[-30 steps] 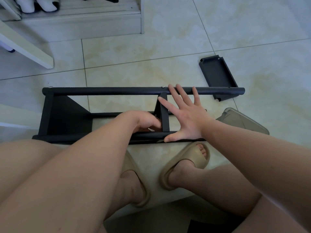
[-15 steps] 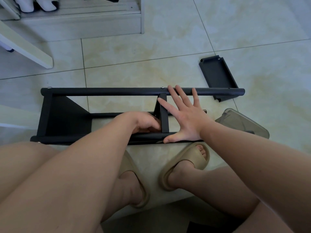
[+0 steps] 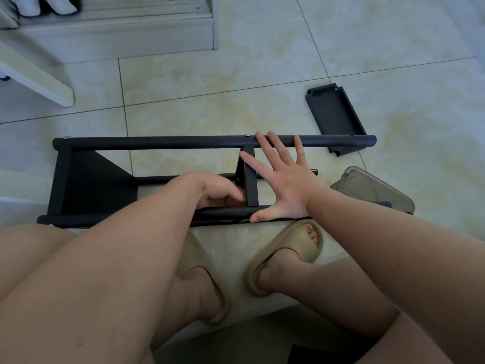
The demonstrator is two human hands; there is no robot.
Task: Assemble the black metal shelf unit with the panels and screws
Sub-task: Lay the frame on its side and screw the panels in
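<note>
Little has changed since the earlier frames: both hands keep their places on the shelf frame (image 3: 157, 143), and only the view drifts slightly.

On the tiled floor (image 3: 210, 101), the frame lies on its side just beyond the person's feet, its two long rails running left to right. At its left end sits the fitted end panel (image 3: 89, 185), already joined to both rails.

Next comes the left hand (image 3: 215, 189), tucked between the rails against the base of the middle panel (image 3: 249, 174). Its fingers are curled in, but they are hidden, so whether they pinch a screw or merely press the panel cannot be told. Working on the joint at the near rail seems likely.

Right of the panel, the right hand (image 3: 286, 185) lies flat with its fingers (image 3: 275, 145) spread. The tips reach the far rail and the thumb rests on the near one, probably bracing the frame so it cannot roll or twist. A screw head (image 3: 246, 135) shows on the far rail above the panel.

Beyond the frame's right end, a loose panel (image 3: 333, 114) lies tray-side up, not yet fitted. Near the right wrist sits a translucent container (image 3: 375, 190); something dark shows inside, too unclear to name.
</note>
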